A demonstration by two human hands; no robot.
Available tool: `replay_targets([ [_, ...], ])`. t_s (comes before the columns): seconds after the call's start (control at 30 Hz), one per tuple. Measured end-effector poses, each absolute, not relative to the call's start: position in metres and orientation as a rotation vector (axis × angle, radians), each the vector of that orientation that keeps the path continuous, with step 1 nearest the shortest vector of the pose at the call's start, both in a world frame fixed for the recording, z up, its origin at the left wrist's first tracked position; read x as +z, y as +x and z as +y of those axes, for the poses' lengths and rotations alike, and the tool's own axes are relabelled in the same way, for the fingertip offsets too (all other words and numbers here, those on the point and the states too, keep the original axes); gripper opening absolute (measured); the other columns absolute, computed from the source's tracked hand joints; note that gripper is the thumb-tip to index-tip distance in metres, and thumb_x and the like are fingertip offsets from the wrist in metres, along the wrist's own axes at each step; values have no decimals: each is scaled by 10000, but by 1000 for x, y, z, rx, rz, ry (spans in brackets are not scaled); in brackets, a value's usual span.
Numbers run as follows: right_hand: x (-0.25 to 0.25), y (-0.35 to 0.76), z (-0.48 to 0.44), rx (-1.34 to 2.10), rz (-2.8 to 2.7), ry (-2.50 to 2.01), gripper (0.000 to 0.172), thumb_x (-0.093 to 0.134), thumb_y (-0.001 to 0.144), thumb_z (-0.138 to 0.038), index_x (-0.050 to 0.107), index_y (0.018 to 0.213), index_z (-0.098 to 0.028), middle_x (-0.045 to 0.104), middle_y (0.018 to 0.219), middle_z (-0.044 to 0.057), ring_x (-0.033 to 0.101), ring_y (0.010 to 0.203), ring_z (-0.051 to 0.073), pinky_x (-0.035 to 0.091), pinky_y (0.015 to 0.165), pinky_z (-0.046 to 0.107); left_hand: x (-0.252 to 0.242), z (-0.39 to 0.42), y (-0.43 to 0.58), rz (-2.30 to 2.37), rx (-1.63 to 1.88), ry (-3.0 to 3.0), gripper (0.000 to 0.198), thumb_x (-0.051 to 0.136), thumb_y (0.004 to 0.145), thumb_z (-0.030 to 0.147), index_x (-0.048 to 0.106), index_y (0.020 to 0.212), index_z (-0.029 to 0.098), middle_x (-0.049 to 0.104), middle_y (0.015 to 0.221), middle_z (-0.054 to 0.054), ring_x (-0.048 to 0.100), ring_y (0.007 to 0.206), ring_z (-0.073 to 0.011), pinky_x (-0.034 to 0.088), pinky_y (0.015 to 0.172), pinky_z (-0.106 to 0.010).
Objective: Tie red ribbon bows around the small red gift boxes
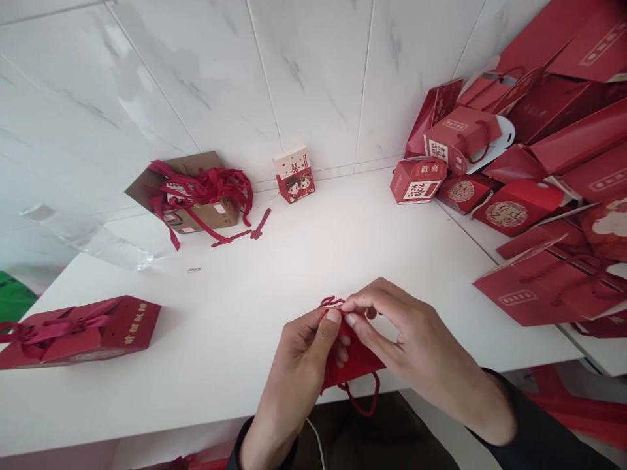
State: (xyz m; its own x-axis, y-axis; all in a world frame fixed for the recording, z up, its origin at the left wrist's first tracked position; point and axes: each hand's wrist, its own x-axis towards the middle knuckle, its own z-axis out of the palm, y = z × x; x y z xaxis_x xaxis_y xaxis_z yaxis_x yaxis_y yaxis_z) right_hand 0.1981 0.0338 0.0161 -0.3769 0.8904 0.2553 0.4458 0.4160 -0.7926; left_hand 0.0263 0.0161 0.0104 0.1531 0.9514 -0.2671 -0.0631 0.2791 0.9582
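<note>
It is bright here, a soft light that washes the white table (235, 326) and the tiled wall (304, 72) nearly flat. Shadows are faint: a pale grey one lies beside the long red box (98, 329) at the left. A clear plastic sheet (93, 238) glints. The left hand (304, 365), right hand (416, 346) and their small red bag (357, 359) look sharp. The wide lens bends the tile joints and stretches the red boxes (539, 163) at the right edge.

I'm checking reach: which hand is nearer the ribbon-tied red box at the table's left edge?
Left. The left hand is to the right of the ribbon-tied red box; the right hand is farther right, beyond the left one.
</note>
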Motion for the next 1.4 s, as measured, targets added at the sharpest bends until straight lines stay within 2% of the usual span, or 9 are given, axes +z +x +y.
replay_targets([
  [0.13, 13, 195, 32, 800, -1969, -1143, 85, 501, 1043, -200, 565, 1021, -251, 632, 983, 6, 632, 892, 155, 529, 787, 313, 12, 17, 26, 1120, 915, 919, 435, 543, 983, 533, 701, 851, 151, 646, 740, -29, 529, 568, -101, 416, 565, -239],
  [0.27, 11, 195, 28, 730, -1995, -1052, 133, 504, 1019, -137, 576, 1045, -246, 616, 1023, 24, 631, 970, 165, 539, 844, 325, 13, 18, 25, 1057, 939, 764, 384, 562, 986, 476, 742, 996, 137, 645, 718, -36, 558, 632, -120, 459, 615, -235],
  [0.43, 5, 200, 26, 699, -2075, -1010, 159, 544, 996, -132, 623, 1061, -253, 585, 1153, 65, 614, 1118, 203, 556, 945, 379, 11, 17, 21, 1016, 951, 726, 263, 686, 930, 376, 730, 1029, 137, 675, 737, -30, 595, 682, -114, 493, 694, -222],
  [0.57, 3, 203, 25, 764, -2086, -1028, 140, 550, 984, -146, 572, 1050, -268, 592, 1196, 59, 584, 1208, 219, 533, 1019, 426, 10, 16, 19, 1006, 951, 711, 210, 780, 851, 313, 688, 932, 142, 671, 705, -11, 603, 665, -104, 491, 670, -210],
  [0.77, -3, 202, 25, 933, -2061, -1094, 440, 511, 961, -130, 411, 1356, -298, 593, 1344, 64, 582, 1263, 210, 544, 1032, 443, 10, 15, 22, 1099, 977, 852, 135, 742, 817, 196, 653, 917, 183, 686, 782, 7, 598, 633, -94, 485, 614, -213],
  [0.93, -3, 202, 28, 1010, -1992, -1185, 381, 501, 989, -148, 482, 1318, -339, 634, 1291, 15, 622, 1190, 182, 558, 1001, 418, 9, 13, 25, 1314, 1028, 1114, 249, 641, 799, 86, 691, 998, 228, 737, 981, -27, 688, 895, -166, 519, 754, -248],
  [1.1, 4, 200, 29, 1173, -1915, -1211, 310, 515, 959, -124, 557, 1208, -303, 674, 1236, 3, 650, 1147, 169, 556, 998, 380, -3, 6, 30, 1593, 1052, 1483, 379, 588, 806, 41, 721, 1066, 283, 740, 1005, -13, 676, 838, -163, 505, 715, -253],
  [1.3, 13, 203, 28, 1375, -1836, -1185, 348, 562, 930, -153, 582, 1253, -281, 661, 1275, 22, 629, 1177, 196, 511, 1045, 378, -18, -1, 34, 1668, 1250, 1840, 472, 545, 832, -21, 655, 1139, 319, 726, 992, 39, 688, 831, -106, 528, 726, -181],
  [1.4, 17, 206, 30, 1450, -1781, -1115, 317, 553, 979, -239, 588, 1287, -304, 688, 1159, 2, 644, 1090, 199, 500, 1021, 367, -26, -3, 32, 1652, 1367, 1924, 430, 551, 854, -24, 606, 1144, 289, 711, 995, 40, 685, 841, -83, 530, 726, -148],
])
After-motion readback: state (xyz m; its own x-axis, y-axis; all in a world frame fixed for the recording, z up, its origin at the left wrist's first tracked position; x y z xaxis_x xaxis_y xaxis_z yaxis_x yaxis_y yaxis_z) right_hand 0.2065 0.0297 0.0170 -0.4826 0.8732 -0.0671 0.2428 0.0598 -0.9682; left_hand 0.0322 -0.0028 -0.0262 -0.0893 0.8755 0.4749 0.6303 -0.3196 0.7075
